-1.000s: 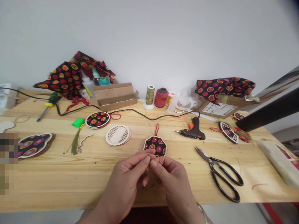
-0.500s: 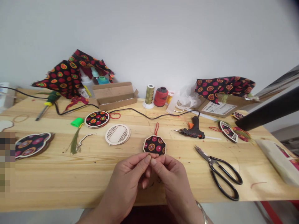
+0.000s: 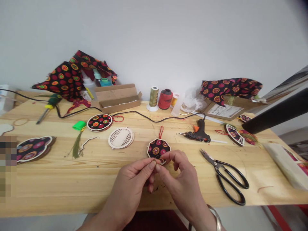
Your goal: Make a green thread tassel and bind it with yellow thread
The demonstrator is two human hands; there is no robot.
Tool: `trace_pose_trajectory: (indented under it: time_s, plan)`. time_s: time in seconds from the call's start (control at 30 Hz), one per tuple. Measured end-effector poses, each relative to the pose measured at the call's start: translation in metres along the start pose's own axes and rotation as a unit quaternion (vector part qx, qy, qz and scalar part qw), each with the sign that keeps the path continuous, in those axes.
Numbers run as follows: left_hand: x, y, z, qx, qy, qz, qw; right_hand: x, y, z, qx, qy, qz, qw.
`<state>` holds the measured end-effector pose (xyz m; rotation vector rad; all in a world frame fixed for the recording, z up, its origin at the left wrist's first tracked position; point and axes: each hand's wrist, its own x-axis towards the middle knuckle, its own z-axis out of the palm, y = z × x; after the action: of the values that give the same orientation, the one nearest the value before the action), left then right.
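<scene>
My left hand (image 3: 131,184) is closed in a pinch, thumb against forefinger, at the lower edge of an octagonal ornament (image 3: 156,147). What sits between those fingertips is too small to make out. Beside it, my right hand (image 3: 184,179) has its forefinger raised away from the thumb, whose tip rests close to the left fingertips. The ornament has a pale wooden rim, dark fabric with round patterns, small pearly dots and a red cord loop (image 3: 161,132) at its top. It lies on the wooden table, its lower edge partly hidden by my fingers.
Black-handled scissors (image 3: 223,176) lie at right, below a glue gun (image 3: 199,132). Left of the octagon are a wooden lattice disc (image 3: 121,138), a round fabric ornament (image 3: 99,122) and a green tassel (image 3: 77,144). Thread spools (image 3: 165,99) and an open cardboard box (image 3: 120,102) stand behind.
My right forefinger has lifted away from the thumb, opening the right hand's pinch and uncovering more of the octagon's lower right edge. My left hand keeps its pinch.
</scene>
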<state>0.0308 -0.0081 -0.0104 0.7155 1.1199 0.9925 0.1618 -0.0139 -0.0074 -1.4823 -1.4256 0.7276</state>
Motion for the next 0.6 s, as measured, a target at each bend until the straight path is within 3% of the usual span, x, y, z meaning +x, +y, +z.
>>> trace_pose_trajectory:
  time_s: [0.1, 0.27, 0.6]
  plan:
    - [0.000, 0.001, 0.000, -0.006, -0.004, -0.013, 1.000, 0.008, 0.001, -0.005, 0.069, -0.074, 0.018, 0.995]
    - [-0.001, 0.004, -0.001, -0.025, -0.035, -0.028, 0.999, 0.018, 0.002, -0.010, 0.200, -0.184, 0.087, 0.958]
    - [-0.003, 0.009, -0.001, -0.041, -0.089, -0.074, 0.992, 0.024, 0.006, -0.016, 0.232, -0.225, 0.067, 0.944]
